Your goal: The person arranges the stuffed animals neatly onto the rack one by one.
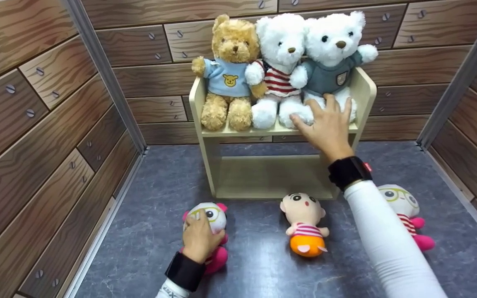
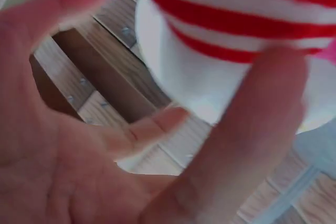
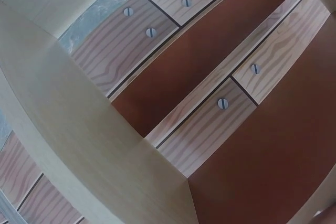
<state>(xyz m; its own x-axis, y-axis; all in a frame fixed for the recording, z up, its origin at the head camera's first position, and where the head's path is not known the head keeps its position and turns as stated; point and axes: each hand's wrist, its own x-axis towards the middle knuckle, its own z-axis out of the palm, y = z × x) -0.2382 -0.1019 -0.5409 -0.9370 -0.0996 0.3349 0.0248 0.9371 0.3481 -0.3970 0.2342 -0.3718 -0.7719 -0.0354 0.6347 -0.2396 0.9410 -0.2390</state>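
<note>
My left hand [image 1: 199, 238] reaches over a doll with a white head, yellow glasses and pink ears [image 1: 216, 216] lying on the floor. In the left wrist view its fingers [image 2: 152, 129] are spread, with a gap between palm and the doll's red-and-white striped shirt [image 2: 220, 19]. At the shelf, my right hand [image 1: 328, 127] has its fingers spread over the legs of a white teddy bear in a grey-green top [image 1: 325, 78]. Beside that bear sit a white bear in a striped shirt [image 1: 279, 78] and a brown bear in light blue [image 1: 231, 76].
The bears sit on top of a cream wooden shelf [image 1: 205, 165]. On the floor before it lies a doll with orange shorts [image 1: 307, 245]. A second glasses doll [image 1: 402, 203] lies right, partly behind my right arm. Wood-patterned walls enclose the space.
</note>
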